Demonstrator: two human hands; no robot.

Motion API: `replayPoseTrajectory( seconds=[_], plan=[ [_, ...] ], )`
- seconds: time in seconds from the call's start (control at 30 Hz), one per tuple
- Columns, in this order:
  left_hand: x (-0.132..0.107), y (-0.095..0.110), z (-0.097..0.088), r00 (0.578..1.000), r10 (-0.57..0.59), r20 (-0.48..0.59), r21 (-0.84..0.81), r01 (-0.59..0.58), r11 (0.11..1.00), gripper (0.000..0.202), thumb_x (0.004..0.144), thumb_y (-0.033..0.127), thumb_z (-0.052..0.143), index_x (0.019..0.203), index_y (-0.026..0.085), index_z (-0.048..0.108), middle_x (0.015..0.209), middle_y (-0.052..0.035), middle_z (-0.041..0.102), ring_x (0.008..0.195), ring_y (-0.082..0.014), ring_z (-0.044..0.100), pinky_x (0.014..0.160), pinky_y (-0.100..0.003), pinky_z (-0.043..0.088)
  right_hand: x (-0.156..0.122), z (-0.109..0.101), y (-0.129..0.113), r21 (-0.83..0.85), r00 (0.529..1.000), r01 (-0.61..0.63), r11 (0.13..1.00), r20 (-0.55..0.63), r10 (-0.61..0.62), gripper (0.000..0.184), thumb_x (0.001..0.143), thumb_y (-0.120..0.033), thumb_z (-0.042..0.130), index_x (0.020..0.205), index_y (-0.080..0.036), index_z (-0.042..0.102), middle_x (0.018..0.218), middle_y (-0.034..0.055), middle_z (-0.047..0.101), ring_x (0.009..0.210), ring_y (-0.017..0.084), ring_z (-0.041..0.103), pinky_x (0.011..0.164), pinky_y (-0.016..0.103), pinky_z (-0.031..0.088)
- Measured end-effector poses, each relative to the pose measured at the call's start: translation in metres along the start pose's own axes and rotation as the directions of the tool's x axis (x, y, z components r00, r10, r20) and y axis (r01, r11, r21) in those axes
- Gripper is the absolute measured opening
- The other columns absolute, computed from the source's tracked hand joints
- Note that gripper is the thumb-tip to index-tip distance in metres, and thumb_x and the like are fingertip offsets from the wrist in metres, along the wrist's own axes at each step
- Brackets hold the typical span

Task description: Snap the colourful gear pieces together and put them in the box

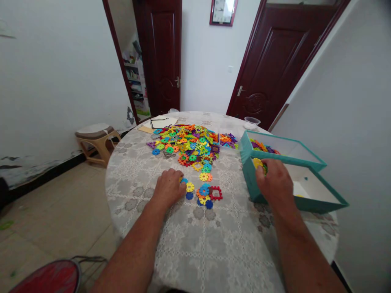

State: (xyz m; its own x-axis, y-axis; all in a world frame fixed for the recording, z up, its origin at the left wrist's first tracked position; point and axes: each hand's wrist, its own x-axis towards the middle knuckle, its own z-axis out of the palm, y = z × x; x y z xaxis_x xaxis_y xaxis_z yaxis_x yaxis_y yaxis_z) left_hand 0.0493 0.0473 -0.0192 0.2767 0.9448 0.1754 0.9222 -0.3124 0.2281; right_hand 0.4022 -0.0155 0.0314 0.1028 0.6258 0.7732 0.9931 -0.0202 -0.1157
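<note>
Evidently the right hand (pixel 273 183) has its grip clenched on colourful plastic discs (pixel 259 163) at a teal box (pixel 317 206), while the left hand's (pixel 169 188) grip over loose discs (pixel 190 186) on the counter (pixel 195 244) is impossible to read.

Eyeglasses (pixel 159 123), plastic bowl (pixel 252 122), low stool (pixel 98 142), wall clock (pixel 223 12)

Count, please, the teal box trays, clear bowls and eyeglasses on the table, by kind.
Teal box trays: 2
Clear plastic bowls: 1
Eyeglasses: 1
Total: 4
</note>
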Motion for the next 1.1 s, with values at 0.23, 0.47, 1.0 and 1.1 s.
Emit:
replayPoseTrajectory(
  seconds=[0.23,0.47,1.0,1.1],
  plan=[
    [-0.001,0.004,0.001,0.994,0.107,0.005,-0.091,-0.106,0.99,0.033,0.086,0.042,0.072,0.111,0.02,0.073,0.111,-0.0131,0.066,0.107,-0.0323,0.06,0.096,-0.043,0.048,-0.001,0.002,0.005,-0.033,0.999,-0.037,0.999,-0.012,0.036,0.023,0.092,-0.016,0.05,0.108,-0.017,0.066,0.108,0.0164,0.066,0.105,0.032,0.058,0.092,0.049,0.048],
    [-0.001,0.006,0.003,0.992,0.124,-0.017,-0.07,-0.124,0.99,0.042,0.085,0.051,0.074,0.116,0.021,0.072,0.118,-0.0131,0.065,0.11,-0.0322,0.058,0.097,-0.043,0.047,-0.027,0.01,-0.065,0.451,0.833,0.197,0.871,0.391,-0.391,0.03,0.097,-0.019,0.054,0.126,-0.02,0.061,0.124,0.0149,0.065,0.12,0.03,0.058,0.107,0.046,0.046],
    [-0.001,0.008,-0.001,0.981,0.139,0.132,-0.194,-0.112,0.974,0.034,0.088,0.036,0.074,0.119,0.021,0.068,0.112,-0.0092,0.072,0.102,-0.0253,0.066,0.084,-0.032,0.047,-0.035,0.035,-0.075,0.51,0.762,-0.129,0.85,0.599,-0.244,0.009,0.091,-0.018,0.055,0.096,-0.022,0.062,0.093,0.0045,0.068,0.086,0.02,0.06,0.076,0.03,0.04],
    [-0.002,0.009,-0.001,0.978,0.17,0.122,-0.201,-0.144,0.969,0.032,0.089,0.035,0.071,0.118,0.021,0.068,0.113,-0.0097,0.071,0.103,-0.026,0.066,0.087,-0.033,0.047,-0.031,0.033,-0.071,0.505,0.742,-0.223,0.834,0.643,-0.191,0.012,0.093,-0.022,0.058,0.1,-0.021,0.067,0.094,0.0049,0.072,0.085,0.02,0.062,0.075,0.03,0.042]
  ],
)
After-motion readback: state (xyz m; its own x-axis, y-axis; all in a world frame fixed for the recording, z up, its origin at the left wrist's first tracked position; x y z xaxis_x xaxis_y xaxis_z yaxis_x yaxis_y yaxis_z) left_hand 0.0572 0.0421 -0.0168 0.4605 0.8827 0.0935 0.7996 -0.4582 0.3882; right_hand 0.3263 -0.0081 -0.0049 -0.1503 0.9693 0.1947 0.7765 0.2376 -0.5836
